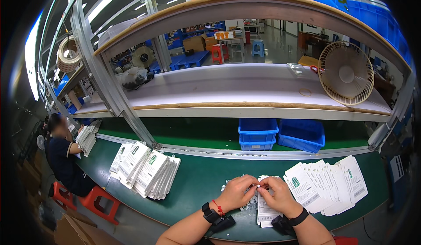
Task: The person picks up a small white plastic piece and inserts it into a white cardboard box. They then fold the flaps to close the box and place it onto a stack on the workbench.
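My left hand (240,189) and my right hand (278,196) meet fingertip to fingertip over the green table. Both are closed in a pinch on a small white piece (258,186), too small to make out its kind. Beneath my right hand lies a flat white printed package (265,213), partly covered by the hand. Several small clear and whitish pieces (251,204) are scattered beside it, near my left wrist. To the right, several similar white packages (307,186) are spread in an overlapping fan. Further left stand piles of the same packages (151,172).
Two stacked blue bins (258,133) and another blue bin (302,135) stand behind the metal rail, under a white shelf (219,85). A round fan (346,74) sits on that shelf. At far left a person (66,157) sits handling packages, near red stools (100,201).
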`<move>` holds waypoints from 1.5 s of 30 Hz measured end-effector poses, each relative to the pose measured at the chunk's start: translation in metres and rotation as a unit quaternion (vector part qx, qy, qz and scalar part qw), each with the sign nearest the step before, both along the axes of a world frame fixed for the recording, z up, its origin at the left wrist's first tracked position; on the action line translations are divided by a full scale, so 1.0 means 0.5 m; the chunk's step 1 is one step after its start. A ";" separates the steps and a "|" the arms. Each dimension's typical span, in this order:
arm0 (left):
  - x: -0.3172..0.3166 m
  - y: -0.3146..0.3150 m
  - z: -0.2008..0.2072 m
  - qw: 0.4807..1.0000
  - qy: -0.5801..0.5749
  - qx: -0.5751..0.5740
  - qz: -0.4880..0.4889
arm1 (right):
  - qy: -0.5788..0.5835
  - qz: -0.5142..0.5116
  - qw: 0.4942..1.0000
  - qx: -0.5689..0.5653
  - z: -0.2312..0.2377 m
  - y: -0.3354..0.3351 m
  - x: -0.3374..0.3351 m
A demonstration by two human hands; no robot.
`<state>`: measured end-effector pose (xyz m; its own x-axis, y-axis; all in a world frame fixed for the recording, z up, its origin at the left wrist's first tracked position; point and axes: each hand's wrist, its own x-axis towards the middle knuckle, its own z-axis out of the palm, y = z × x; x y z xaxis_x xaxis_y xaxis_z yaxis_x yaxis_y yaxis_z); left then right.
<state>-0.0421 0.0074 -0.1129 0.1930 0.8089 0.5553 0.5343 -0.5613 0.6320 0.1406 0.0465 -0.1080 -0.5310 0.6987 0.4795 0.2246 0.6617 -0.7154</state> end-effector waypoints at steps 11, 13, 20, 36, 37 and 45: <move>0.003 -0.003 0.009 1.000 0.000 0.003 0.011 | -0.003 0.006 1.000 0.018 0.001 0.002 0.001; 0.003 -0.004 0.011 1.000 -0.006 -0.002 0.004 | -0.003 0.004 1.000 0.022 0.001 0.002 0.001; -0.003 -0.002 0.005 1.000 0.008 0.007 0.009 | 0.013 -0.011 1.000 0.014 0.007 -0.004 -0.003; -0.007 0.001 0.000 0.999 -0.015 0.024 -0.015 | 0.008 -0.006 1.000 0.006 -0.014 0.009 -0.019; -0.015 -0.011 0.001 0.999 -0.026 0.035 -0.011 | 0.012 -0.013 1.000 -0.008 -0.020 0.005 -0.024; 0.027 0.018 -0.009 0.994 -0.067 0.060 -0.059 | 0.036 -0.007 0.999 0.019 -0.090 0.039 0.044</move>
<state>-0.0285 0.0162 -0.1175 0.2011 0.7113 0.6735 0.3761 -0.6909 0.6174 0.1625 0.0658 -0.1529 -0.4840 0.6866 0.5426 0.1832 0.6858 -0.7044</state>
